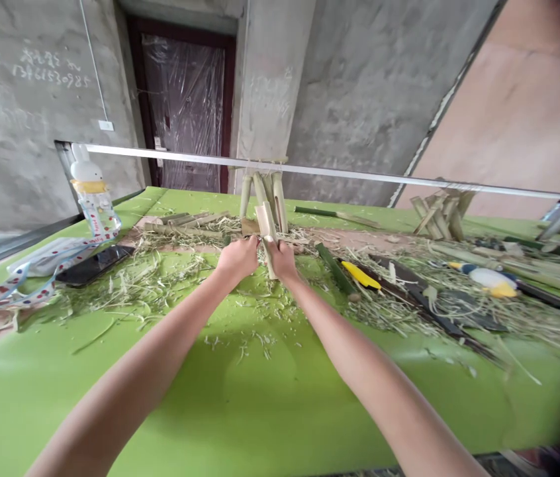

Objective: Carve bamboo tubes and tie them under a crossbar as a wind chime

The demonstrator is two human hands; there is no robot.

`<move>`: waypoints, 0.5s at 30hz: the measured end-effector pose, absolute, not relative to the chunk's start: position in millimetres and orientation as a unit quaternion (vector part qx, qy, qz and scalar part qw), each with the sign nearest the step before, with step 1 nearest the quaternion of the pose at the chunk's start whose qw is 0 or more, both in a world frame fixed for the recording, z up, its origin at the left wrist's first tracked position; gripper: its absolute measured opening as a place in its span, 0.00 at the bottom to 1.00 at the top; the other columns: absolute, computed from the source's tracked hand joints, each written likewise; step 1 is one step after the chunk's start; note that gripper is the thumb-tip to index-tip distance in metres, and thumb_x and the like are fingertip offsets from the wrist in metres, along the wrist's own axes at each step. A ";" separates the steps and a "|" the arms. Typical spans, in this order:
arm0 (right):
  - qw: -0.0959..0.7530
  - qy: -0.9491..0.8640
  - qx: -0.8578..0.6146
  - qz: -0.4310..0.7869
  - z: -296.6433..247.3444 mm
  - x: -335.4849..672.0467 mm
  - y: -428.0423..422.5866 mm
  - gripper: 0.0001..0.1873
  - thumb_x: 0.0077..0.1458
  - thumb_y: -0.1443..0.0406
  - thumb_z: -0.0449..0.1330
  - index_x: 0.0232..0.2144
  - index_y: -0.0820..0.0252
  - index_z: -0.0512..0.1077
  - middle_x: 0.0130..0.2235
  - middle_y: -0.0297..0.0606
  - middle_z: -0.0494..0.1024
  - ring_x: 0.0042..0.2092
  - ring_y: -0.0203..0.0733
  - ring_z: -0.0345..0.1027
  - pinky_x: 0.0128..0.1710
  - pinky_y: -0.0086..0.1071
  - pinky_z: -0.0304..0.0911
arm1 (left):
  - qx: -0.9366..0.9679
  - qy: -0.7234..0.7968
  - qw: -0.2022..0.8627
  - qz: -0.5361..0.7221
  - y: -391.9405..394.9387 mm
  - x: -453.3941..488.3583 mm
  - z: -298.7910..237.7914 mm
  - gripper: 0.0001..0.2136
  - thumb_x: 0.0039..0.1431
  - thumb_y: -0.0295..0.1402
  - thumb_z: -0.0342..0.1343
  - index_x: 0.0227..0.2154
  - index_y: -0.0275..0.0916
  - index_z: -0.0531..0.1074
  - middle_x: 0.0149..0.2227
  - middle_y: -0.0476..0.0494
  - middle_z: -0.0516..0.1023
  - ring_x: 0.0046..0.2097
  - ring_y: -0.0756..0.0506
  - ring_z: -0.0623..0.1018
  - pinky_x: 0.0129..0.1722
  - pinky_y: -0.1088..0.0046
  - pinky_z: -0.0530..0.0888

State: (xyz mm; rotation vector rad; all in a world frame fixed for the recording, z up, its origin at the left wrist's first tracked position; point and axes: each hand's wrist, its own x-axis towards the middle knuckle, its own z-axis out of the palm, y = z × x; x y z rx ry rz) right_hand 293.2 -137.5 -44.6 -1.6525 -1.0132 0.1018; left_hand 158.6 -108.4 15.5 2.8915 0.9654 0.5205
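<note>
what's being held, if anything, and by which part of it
The right hand holds a pale bamboo piece by its lower part. The left hand is closed beside it; whether it grips anything cannot be told.

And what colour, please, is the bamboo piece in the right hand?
The bamboo piece is a pale, creamy yellow; the head view shows it.

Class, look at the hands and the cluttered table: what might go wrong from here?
The left hand is close to the right hand, which holds the split bamboo piece; a slip might bump knuckles.
The yellow handle lies among bamboo shavings; a careless reach might knock it.
More shavings lie beside the smartphone and might get swept onto it.
</note>
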 end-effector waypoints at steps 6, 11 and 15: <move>0.702 -0.325 -0.591 0.228 -40.8 294.5 -139.8 0.13 0.56 0.58 0.47 0.28 0.60 0.64 0.21 0.34 0.68 0.20 0.37 0.63 0.21 0.31 0.61 | 0.932 0.311 -0.079 0.171 -108.1 167.9 2.4 0.25 0.61 0.28 0.39 0.62 0.35 0.49 0.40 0.28 0.72 0.36 0.38 0.76 0.28 0.68 0.71; 0.676 -0.323 -0.578 0.322 -30.8 288.9 -144.1 0.23 0.60 0.54 0.39 0.29 0.61 0.67 0.18 0.37 0.69 0.22 0.41 0.65 0.21 0.31 0.60 | 0.890 0.392 -0.064 0.222 -93.3 153.0 8.2 0.25 0.61 0.27 0.37 0.62 0.36 0.48 0.39 0.27 0.72 0.31 0.40 0.76 0.24 0.70 0.69; 0.676 -0.363 -0.585 0.262 -30.5 288.2 -146.0 0.24 0.58 0.51 0.42 0.28 0.62 0.69 0.17 0.37 0.69 0.23 0.42 0.66 0.20 0.31 0.60 | 0.900 0.357 0.042 0.247 -89.9 137.1 9.6 0.23 0.60 0.32 0.42 0.59 0.41 0.57 0.34 0.37 0.76 0.28 0.45 0.74 0.23 0.75 0.67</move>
